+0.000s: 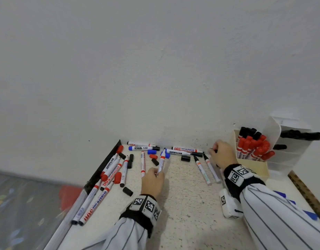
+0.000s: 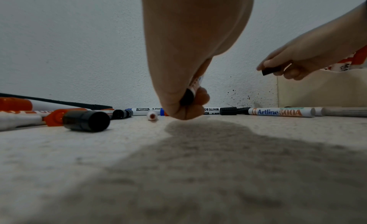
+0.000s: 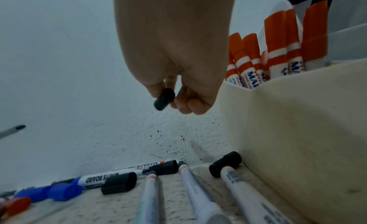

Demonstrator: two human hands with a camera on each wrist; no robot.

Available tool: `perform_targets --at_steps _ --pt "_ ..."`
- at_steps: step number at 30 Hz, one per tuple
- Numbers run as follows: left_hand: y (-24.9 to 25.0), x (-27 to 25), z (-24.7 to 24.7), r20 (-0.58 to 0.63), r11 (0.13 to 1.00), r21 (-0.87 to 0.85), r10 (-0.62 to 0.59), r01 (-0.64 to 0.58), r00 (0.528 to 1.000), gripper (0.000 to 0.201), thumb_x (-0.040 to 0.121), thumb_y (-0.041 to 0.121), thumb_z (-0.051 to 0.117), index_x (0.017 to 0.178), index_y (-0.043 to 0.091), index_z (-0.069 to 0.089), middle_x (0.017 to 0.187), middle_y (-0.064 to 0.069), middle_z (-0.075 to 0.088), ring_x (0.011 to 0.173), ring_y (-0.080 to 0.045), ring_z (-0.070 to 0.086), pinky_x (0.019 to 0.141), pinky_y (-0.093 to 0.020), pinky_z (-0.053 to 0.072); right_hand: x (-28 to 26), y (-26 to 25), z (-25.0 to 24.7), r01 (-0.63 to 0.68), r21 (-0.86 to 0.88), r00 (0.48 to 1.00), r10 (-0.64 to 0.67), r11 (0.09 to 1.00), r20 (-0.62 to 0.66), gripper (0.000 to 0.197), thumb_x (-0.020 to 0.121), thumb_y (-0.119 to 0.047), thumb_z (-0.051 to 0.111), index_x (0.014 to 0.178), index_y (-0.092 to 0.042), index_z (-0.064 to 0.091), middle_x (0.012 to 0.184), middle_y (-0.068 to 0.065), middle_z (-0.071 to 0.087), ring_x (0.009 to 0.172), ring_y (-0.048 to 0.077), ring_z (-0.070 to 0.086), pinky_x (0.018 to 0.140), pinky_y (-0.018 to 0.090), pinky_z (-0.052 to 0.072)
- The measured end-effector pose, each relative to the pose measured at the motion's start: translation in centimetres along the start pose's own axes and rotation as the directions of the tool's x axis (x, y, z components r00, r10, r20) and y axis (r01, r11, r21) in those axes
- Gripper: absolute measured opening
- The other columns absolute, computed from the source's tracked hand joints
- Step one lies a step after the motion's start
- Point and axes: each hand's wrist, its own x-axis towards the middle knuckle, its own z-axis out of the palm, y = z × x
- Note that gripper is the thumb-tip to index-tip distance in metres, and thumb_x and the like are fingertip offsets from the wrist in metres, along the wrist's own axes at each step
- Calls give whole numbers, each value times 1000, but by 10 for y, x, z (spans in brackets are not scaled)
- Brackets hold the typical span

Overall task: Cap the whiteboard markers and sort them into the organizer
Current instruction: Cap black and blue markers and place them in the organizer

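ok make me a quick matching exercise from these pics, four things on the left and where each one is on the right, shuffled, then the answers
Things
1. black cap
2. uncapped marker
3. red-capped markers
4. blue caps

Places
A. standing in the cream organizer
B. lying loose on the table, beside the blue-ended marker
C. pinched in the right hand
D. gripped in the left hand, tip pointing towards the wall

Pairs: 1-C, 2-D, 3-A, 4-B
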Motion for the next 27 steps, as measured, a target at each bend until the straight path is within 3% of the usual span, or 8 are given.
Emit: perform_targets --at_steps 2,4,7,9,15,21,25,27 --pt "1 0 0 8 998 45 33 -34 999 27 100 19 36 114 5 54 95 -5 57 67 -6 45 53 -14 32 -4 -3 -3 38 74 997 -43 997 63 24 96 -17 46 116 -10 56 113 15 59 103 28 55 83 29 42" --pt "4 -3 0 46 995 70 65 -69 997 27 101 18 31 112 6 53 89 -2 53 65 -6 42 53 -16 30 -11 -9 -6 99 125 984 -116 987 132 33 99 -18 41 129 -11 53 122 12 58 115 25 52 95 26 37" --pt "8 -9 0 119 989 61 126 -133 985 22 101 19 32 99 12 52 81 3 50 66 -3 42 57 -15 31 -26 -20 -7 92 332 989 -126 939 80 18 93 -17 53 109 -15 62 94 4 62 90 19 57 80 26 46" --pt "8 -10 0 151 989 6 142 -145 978 20 100 21 36 98 14 54 77 5 50 66 -5 44 58 -15 34 -35 -28 -4 53 457 995 -88 888 56 13 89 -14 60 102 -15 57 87 -2 57 80 14 56 69 17 47" --pt "5 -9 0 158 979 -11 204 -205 966 19 98 21 42 96 14 60 72 9 51 64 -4 44 55 -11 33 -48 -42 7 25 551 988 -105 834 114 21 87 0 57 96 -19 56 102 4 62 95 17 61 85 22 48" --pt "7 -11 -1 160 968 -4 250 -252 955 22 98 23 43 108 16 61 76 9 53 67 -2 45 59 -10 35 -57 -40 11 56 504 969 -169 862 180 27 86 5 56 93 -21 59 97 1 62 88 11 59 78 13 47" --pt "5 -9 0 150 972 -15 236 -236 960 24 98 22 44 111 12 62 76 9 54 67 -3 46 58 -12 35 -59 -39 12 110 514 989 -145 851 29 25 88 3 54 94 -22 56 93 -3 62 89 7 58 70 5 43" --pt "4 -8 0 153 970 -1 241 -244 958 25 97 22 45 112 12 62 75 10 54 67 -1 46 58 -12 34 -60 -40 13 114 527 987 -159 842 41 27 88 4 53 94 -22 56 95 -2 63 91 8 59 69 3 43"
